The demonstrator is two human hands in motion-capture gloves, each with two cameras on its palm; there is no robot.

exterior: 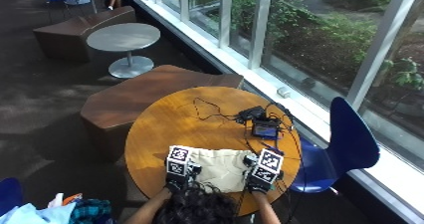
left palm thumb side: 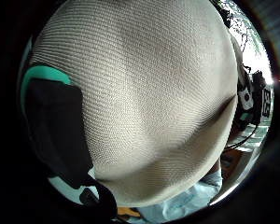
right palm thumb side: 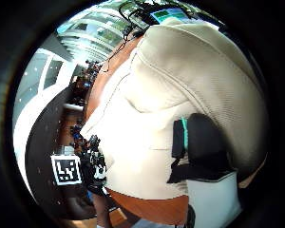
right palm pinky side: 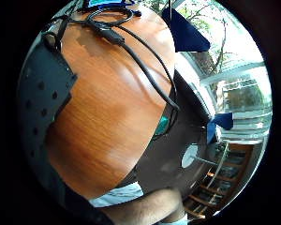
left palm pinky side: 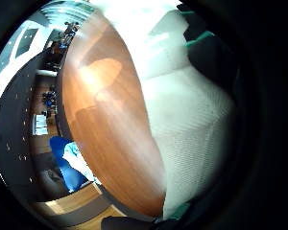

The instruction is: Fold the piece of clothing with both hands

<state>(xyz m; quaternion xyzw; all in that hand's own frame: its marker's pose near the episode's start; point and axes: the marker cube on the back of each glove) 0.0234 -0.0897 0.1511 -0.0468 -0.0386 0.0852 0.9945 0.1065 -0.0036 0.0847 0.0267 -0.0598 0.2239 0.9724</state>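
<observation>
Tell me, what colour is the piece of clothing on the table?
Cream, the clothing; the outside view shows it best.

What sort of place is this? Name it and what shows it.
Probably a lounge or café area in a public building: a round wooden table by tall windows, a blue chair, brown benches and a small grey table.

round wooden table (exterior: pixel 165 129), small screened device (exterior: pixel 265 130) among black cables (exterior: pixel 212 112); blue chair (exterior: pixel 348 134) beside
</observation>
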